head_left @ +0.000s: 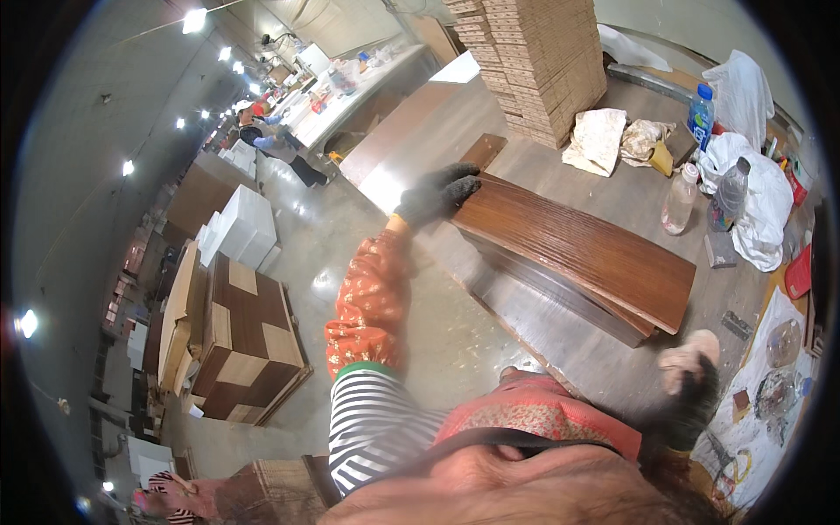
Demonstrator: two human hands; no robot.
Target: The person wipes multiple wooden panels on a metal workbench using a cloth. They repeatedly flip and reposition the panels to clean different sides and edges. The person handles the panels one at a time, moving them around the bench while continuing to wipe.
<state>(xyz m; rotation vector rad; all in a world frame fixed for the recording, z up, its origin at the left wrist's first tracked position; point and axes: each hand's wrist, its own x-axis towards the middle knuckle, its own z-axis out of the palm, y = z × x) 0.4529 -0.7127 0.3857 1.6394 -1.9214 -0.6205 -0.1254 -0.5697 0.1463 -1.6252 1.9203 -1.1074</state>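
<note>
A long reddish-brown wooden board [577, 249] with visible grain lies tilted across the work table, on top of darker boards [560, 293]. My left hand [437, 194], in a dark glove, grips the board's far left end, its fingers over the corner. A small brown wood piece [484, 151] lies just beyond that hand. Near the board's close right end is my right hand [687, 407], also in a dark glove and smeared by motion. It is closed on a pale, beige cloth [691, 357], held slightly apart from the board.
A tall stack of wood strips [542, 79] stands at the table's back. Crumpled rags [597, 142], plastic bottles [680, 199], a blue bottle [701, 116] and white plastic bags [757, 219] crowd the right side. A wrapped pallet [254, 341] stands left; a person [271, 140] is farther off.
</note>
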